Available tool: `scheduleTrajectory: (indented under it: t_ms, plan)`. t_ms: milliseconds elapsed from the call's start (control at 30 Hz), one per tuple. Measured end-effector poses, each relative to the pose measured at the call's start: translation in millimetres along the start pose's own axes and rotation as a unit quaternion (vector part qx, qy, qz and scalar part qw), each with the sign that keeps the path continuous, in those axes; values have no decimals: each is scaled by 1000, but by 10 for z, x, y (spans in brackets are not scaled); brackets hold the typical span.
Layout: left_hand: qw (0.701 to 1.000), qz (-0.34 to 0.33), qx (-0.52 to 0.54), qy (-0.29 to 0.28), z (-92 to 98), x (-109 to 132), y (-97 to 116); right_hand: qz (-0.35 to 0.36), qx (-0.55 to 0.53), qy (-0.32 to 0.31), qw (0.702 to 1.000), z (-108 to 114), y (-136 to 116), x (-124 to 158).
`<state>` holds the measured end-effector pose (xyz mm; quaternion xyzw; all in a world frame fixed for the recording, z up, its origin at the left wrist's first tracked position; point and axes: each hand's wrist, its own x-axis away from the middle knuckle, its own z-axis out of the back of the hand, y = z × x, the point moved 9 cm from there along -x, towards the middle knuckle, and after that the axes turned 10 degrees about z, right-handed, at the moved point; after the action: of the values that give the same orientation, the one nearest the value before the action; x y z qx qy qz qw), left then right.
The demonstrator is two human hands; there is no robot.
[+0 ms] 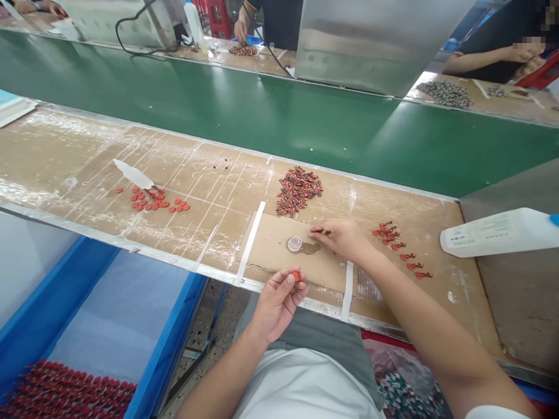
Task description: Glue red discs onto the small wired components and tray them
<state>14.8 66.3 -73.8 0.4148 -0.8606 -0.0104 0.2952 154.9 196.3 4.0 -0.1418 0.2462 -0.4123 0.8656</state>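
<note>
Head view: red disc [296,276] is pinched between the thumb and fingertips of the left hand [278,302], just off the bench edge. Right hand [343,237] pinches a thin part [318,231], too small to identify, beside the small round dish [294,244] on the cardboard pad [271,250]. Advisable: keep the disc face exposed and both pinches steady.

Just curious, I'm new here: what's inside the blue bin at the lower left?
Rows of red pieces lie on a pale lining in the blue bin. Its far end runs under the bench, unseen.
</note>
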Motion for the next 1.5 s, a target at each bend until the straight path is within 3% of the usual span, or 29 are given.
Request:
scheduleTrajectory:
  t_ms: [100, 167, 267, 333, 500, 667, 733, 967, 1167, 1367, 1500]
  plan:
    - [1000, -2, 3, 2, -7, 8, 2, -4, -26, 41, 999, 6, 11, 70]
    - [1000, -4, 0, 5, -14, 14, 2, -40, -72, 105, 991, 59, 21, 130]
    - [1000, -5, -8, 12, -22, 17, -1, -117, -182, 232, 948, 127, 15, 262]
    - [1000, -6, -13, 14, -26, 13, -1, -142, -223, 270, 926, 105, -58, 308]
    - [1000, -15, -17, 16, -10, 18, 10, -107, -155, 256, 948, 70, -296, 259]
    - [1000, -18, -10, 13, 15, 25, 31, 58, -108, 245, 962, 72, -524, 163]
    - [1000, -17, -7, 9, 13, 22, 35, 91, -112, 239, 960, 38, -541, 148]
    - [1000, -14, -2, 13, 14, 32, 39, 16, -103, 191, 976, -114, -355, 143]
    - [1000, -11, -2, 18, 14, 38, 41, 17, -109, 181, 977, -121, -381, 111]
    - [1000, -11, -9, 7, 2, 41, 41, 10, -115, 200, 973, -73, -408, 109]
    - [1000, -19, -4, 18, -4, 36, 63, -48, -149, 255, 954, 5, -360, 179]
